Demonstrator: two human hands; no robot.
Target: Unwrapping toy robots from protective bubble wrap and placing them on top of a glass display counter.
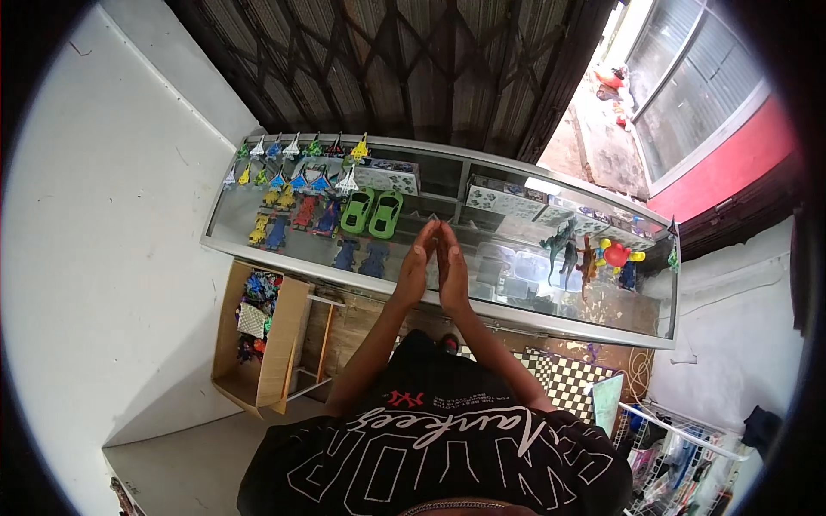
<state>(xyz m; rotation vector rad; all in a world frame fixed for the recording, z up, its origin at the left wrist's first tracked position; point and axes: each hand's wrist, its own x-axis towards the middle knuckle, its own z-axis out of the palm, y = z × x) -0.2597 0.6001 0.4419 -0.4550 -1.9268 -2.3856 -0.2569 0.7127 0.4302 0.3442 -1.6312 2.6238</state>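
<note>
My left hand (pixel 416 267) and my right hand (pixel 453 267) are raised over a glass-topped display case (pixel 445 303), palms facing and fingertips meeting or nearly so. Neither holds anything that I can see. To the left of them, two green toy cars (pixel 386 215) lie side by side on the glass. Small toy jets (pixel 321 180) stand in rows at the case's far left, with yellow, red and blue toy car bodies (pixel 276 232) nearer me. Toward the right end are toy dinosaurs (pixel 586 261) and a red and yellow toy (pixel 617 254).
An open cardboard box (pixel 284 342) of small toys stands below the case at left. A folding metal gate (pixel 413 71) rises behind the case. White walls flank both ends. A wire rack (pixel 684 451) with packaged goods is at the lower right, near a checkered mat (pixel 568 380).
</note>
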